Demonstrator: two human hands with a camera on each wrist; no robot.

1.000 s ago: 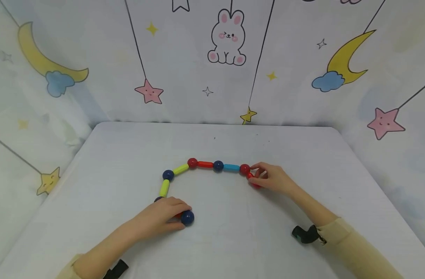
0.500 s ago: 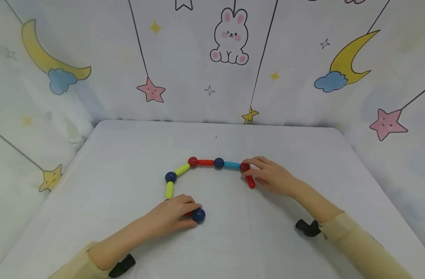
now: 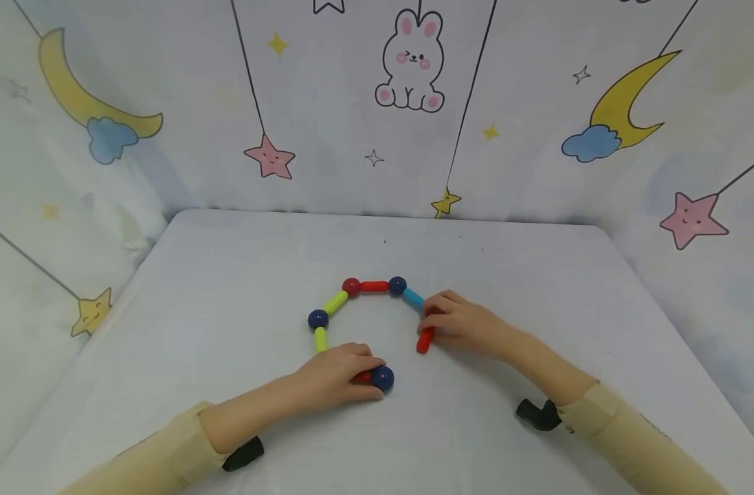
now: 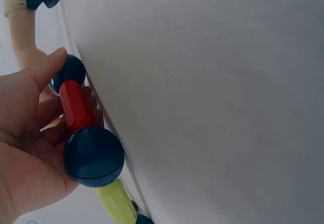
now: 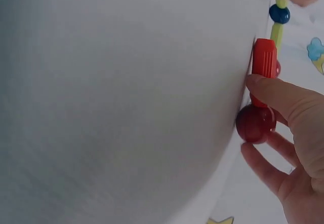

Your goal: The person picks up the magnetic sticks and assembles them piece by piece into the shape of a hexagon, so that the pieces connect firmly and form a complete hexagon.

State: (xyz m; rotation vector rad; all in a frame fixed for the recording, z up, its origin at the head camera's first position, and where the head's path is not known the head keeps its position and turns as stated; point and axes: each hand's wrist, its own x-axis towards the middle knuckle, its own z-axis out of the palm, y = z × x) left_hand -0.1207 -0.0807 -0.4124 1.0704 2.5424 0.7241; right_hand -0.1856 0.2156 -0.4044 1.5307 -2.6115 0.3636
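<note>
A curved chain of magnetic sticks and balls lies on the white table. My left hand (image 3: 342,375) holds its near end, thumb on the end blue ball (image 3: 383,379) and fingers behind the red stick (image 4: 76,105). Another blue ball (image 4: 94,156) lies by that palm. At the other end, my right hand (image 3: 466,323) pinches the red ball and stick; in the right wrist view the thumb presses the red stick (image 5: 264,57) and fingertips are around the red ball (image 5: 255,124). The red stick's free end (image 3: 423,347) points toward the left hand's blue ball, with a gap between.
The chain's far side has a yellow-green stick (image 3: 336,303), a red ball (image 3: 351,287), a red stick (image 3: 374,286), a blue ball (image 3: 397,285) and a light blue stick (image 3: 413,298). A patterned white curtain (image 3: 327,103) stands behind the table (image 3: 259,247).
My right hand shifted its grip from the red stick to around the red ball, then moved left and nearer, swinging that end inward. My left hand moved right with its end, narrowing the gap.
</note>
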